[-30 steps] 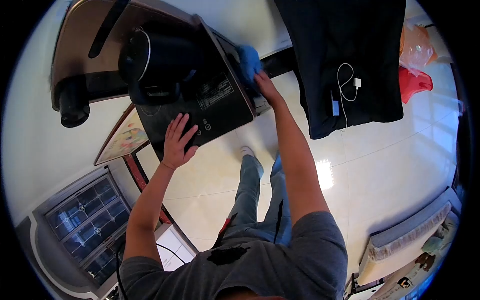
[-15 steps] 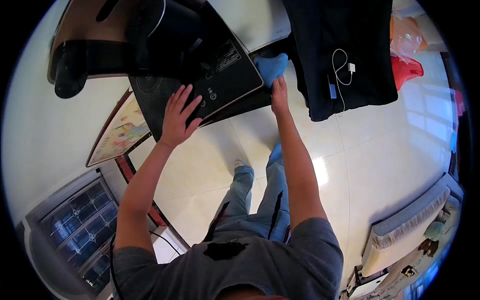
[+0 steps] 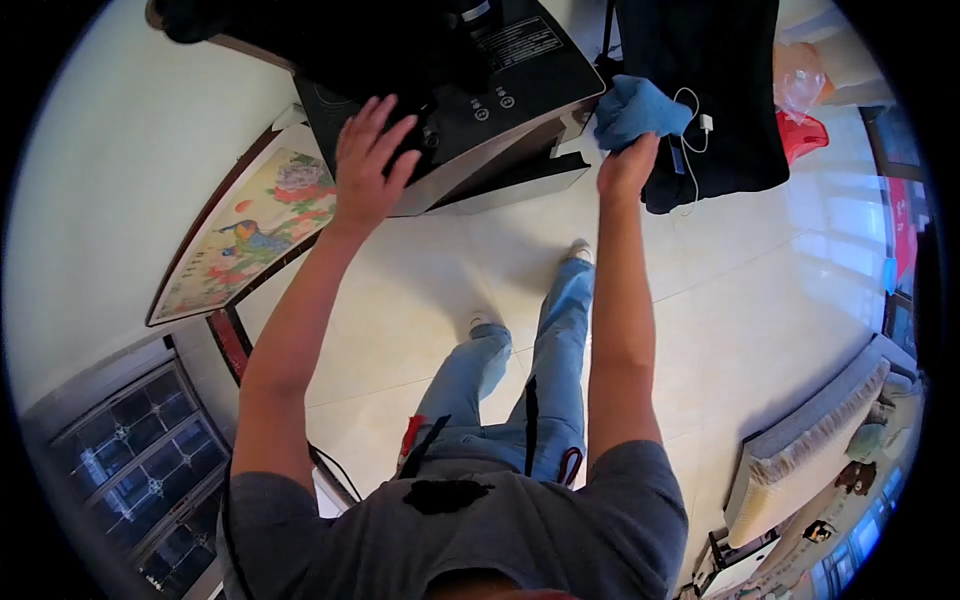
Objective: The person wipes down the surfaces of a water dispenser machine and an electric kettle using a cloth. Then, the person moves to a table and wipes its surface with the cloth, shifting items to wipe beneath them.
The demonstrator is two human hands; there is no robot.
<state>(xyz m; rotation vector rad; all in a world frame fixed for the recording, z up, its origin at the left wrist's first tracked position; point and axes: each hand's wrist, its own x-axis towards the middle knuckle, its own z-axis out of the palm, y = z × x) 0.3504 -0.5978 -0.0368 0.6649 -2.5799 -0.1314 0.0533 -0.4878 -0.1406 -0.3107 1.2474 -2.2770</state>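
My right hand (image 3: 628, 168) grips a crumpled blue cloth (image 3: 642, 112), held beyond the right corner of a black glossy panel (image 3: 545, 75) with printed white symbols and text. My left hand (image 3: 375, 170) has its fingers spread over the near left part of that panel; whether the fingertips touch it I cannot tell. Dark objects (image 3: 400, 50) stand on the panel, too dark to make out. Below its front edge, a pale flap or drawer front (image 3: 520, 188) with a dark upper edge sticks out.
Black fabric (image 3: 700, 60) covers something at the right, with a white cable (image 3: 692, 160) and plug on top. Red and clear plastic bags (image 3: 800, 135) are beside it. A picture panel with a peacock (image 3: 250, 235) stands left. A cushioned seat (image 3: 800, 460) is lower right.
My right hand has moved right with the blue cloth, away from the panel's corner. My left hand remains spread at the panel. The view has shifted, and the jutting front below shows more.
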